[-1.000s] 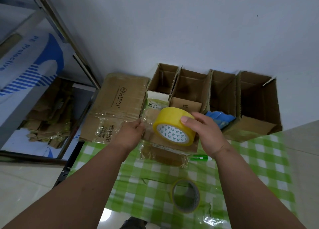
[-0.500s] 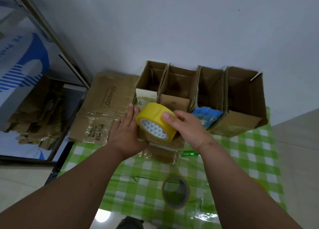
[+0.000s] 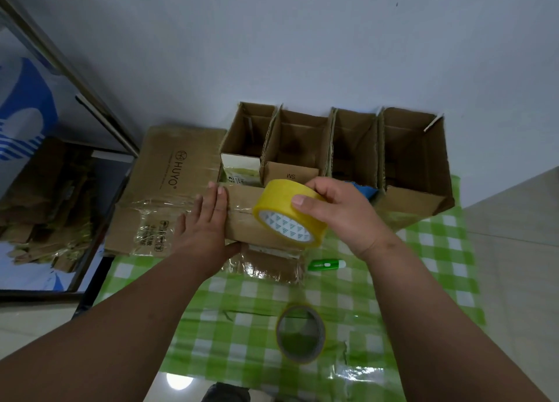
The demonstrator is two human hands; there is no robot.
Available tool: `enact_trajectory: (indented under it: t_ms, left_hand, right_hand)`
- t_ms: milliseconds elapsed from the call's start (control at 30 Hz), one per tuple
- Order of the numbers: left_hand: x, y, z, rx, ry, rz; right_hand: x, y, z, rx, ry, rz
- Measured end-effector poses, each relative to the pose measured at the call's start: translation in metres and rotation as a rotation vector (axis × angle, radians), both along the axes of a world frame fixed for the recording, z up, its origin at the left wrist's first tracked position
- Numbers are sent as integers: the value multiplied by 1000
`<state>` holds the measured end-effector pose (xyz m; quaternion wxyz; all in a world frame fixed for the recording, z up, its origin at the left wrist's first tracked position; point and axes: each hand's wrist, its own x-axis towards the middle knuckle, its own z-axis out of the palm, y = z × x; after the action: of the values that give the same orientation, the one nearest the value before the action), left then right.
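A small closed cardboard box [image 3: 242, 223] sits on the green checked tablecloth [image 3: 438, 250], with clear tape stretched along its top seam. My left hand [image 3: 205, 223] lies flat on the box's left end, fingers straight, pressing the tape down. My right hand [image 3: 338, 214] grips a yellow tape roll [image 3: 287, 214] over the right end of the box, thumb on its outer face. The strip runs from the roll leftwards under my left hand.
Several open cardboard boxes [image 3: 414, 159] stand along the wall behind. A flattened carton [image 3: 169, 183] lies at the left. A green utility knife [image 3: 326, 265] and a nearly used tape roll [image 3: 301, 333] lie nearer me. A metal rack [image 3: 75, 77] stands at far left.
My left hand went from pinching the tape end to lying flat on the box. The right hand drew the yellow roll rightwards along the box, leaving tape on the seam.
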<state>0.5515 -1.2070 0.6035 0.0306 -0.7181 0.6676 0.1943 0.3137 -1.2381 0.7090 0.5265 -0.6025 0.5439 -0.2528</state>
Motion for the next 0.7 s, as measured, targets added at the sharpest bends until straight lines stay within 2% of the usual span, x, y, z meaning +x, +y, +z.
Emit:
enact_trajectory:
  t_ms: [233, 500, 700]
  left_hand:
    - [-2, -1, -1, -24, -25, -22]
    - [0, 1, -3, -18, -32, -17]
    - [-4, -1, 1, -24, -30, -24]
  right_hand:
    - [-19, 0, 10, -42, 93, -65]
    - [-37, 2, 14, -88, 275, -39]
    - [-62, 4, 3, -31, 298, -79]
